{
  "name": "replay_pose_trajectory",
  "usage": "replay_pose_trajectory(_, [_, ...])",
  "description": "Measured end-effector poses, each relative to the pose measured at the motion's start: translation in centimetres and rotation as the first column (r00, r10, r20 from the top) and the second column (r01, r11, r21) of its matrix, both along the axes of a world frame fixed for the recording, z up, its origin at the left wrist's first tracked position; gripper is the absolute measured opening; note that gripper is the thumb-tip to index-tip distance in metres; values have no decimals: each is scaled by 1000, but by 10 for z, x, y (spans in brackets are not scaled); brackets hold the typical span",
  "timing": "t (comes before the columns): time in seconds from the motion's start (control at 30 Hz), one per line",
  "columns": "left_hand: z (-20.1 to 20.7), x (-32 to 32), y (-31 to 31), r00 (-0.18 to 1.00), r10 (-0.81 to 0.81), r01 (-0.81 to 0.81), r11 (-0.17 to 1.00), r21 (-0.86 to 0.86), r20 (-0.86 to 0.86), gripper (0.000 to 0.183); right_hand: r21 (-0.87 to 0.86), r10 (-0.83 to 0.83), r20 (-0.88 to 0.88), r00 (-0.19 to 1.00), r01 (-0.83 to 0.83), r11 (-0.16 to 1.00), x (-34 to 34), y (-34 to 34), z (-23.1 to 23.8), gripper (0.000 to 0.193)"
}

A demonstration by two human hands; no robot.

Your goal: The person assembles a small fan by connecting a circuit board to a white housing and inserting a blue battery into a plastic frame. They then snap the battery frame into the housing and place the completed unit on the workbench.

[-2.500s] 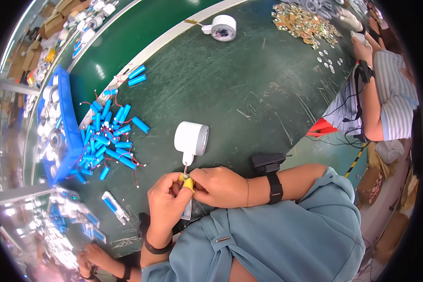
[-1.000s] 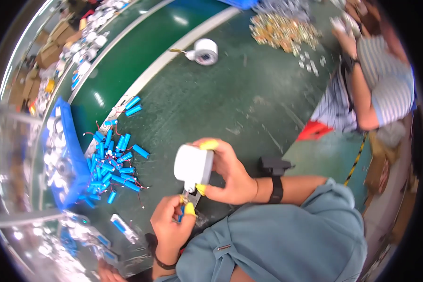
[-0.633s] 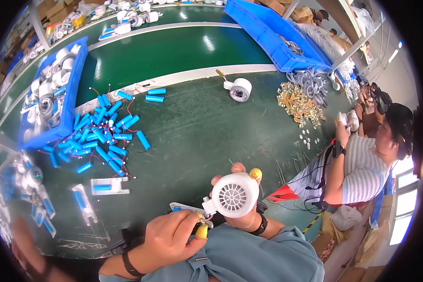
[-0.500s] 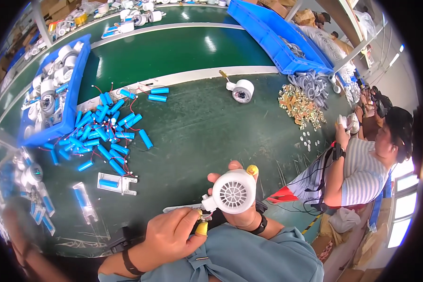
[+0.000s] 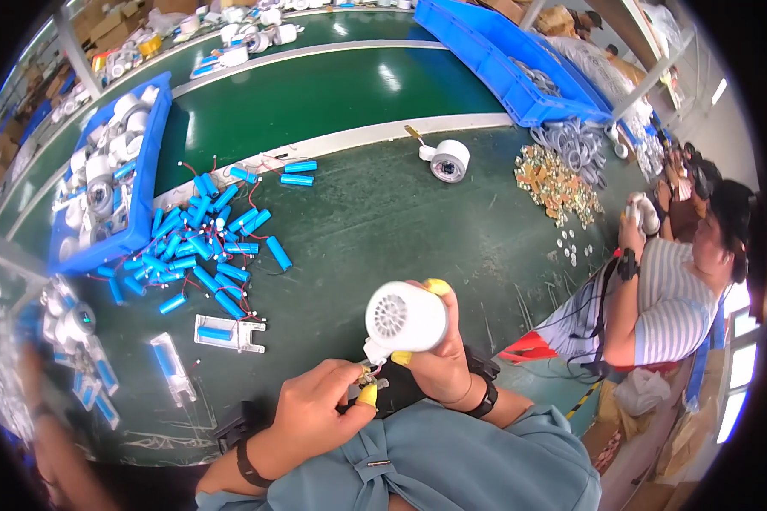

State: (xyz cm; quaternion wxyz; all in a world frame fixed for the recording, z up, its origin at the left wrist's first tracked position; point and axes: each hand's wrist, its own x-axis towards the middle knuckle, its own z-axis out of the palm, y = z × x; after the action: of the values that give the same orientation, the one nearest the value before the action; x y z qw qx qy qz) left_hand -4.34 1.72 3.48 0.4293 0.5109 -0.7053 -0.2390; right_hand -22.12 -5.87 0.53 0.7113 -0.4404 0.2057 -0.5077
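Observation:
My right hand point(image 5: 445, 364) grips a round white fan head point(image 5: 418, 317) by its side, yellow covers on some fingertips. The fan's slotted grille is turned toward the left, and its short neck points down at my left hand point(image 5: 315, 413). Thumb and forefinger of that left hand, also with yellow tip covers, pinch a small circuit board point(image 5: 367, 376) just below the neck. Thin wires run between board and neck. The fingers hide part of the board.
Left of my hands lie blue battery cells point(image 5: 204, 226) with red wires and a white handle shell point(image 5: 251, 334) holding a cell. Another fan head point(image 5: 448, 161) sits ahead. Small boards point(image 5: 554, 187) are heaped at right, near a blue crate point(image 5: 520, 106) and a seated co-worker point(image 5: 669, 285).
My right hand has tilted the fan head, so its grille has swung from facing me toward the left. My left hand keeps its pinch on the board. The whole view has shifted slightly.

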Motion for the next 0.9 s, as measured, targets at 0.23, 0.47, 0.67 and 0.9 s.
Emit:
replay_pose_trajectory(0.23, [-9, 8, -4, 790, 182, 149, 869, 472, -585, 22, -201, -156, -476, 865, 66, 977, 6, -14, 17, 70])
replay_pose_trajectory(0.47, [-16, 12, -3, 770, 267, 132, 822, 554, -579, 25, -456, -418, -545, 727, 161, 875, 4, -16, 18, 68])
replay_pose_trajectory(0.67, [-22, 11, -7, 808, 258, 67, 853, 518, -529, 21, -461, -432, -526, 733, 181, 869, 8, -19, 9, 67])
replay_pose_trajectory(0.9, [-20, 10, -6, 801, 290, 53, 836, 545, -524, 20, -452, -421, -540, 729, 171, 875, 9, -18, 9, 67])
